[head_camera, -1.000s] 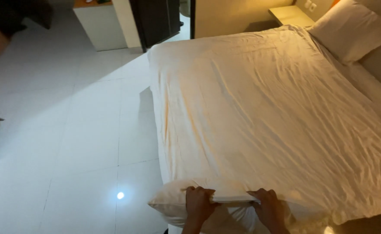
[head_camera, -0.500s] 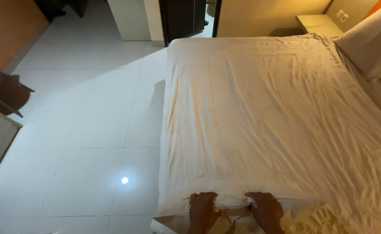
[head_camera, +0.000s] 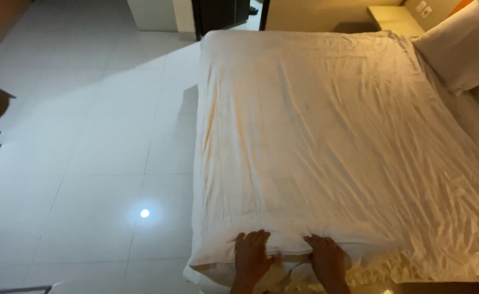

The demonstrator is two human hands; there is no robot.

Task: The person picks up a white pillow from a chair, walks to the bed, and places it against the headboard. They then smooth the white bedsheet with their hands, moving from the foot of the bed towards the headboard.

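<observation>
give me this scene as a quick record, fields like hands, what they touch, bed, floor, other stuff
left hand: left hand flat on the near edge of the white sheet, fingers spread
right hand: right hand on the same edge, beside the left, fingers pressing into the fabric
sheet: wrinkled, spread over the bed, bunched at the near corner under both hands
pillow: white pillow at the far right end
floor: glossy white tiled floor on the left, with a small bright light reflection
background: bedside table and dark doorway at the far side
</observation>
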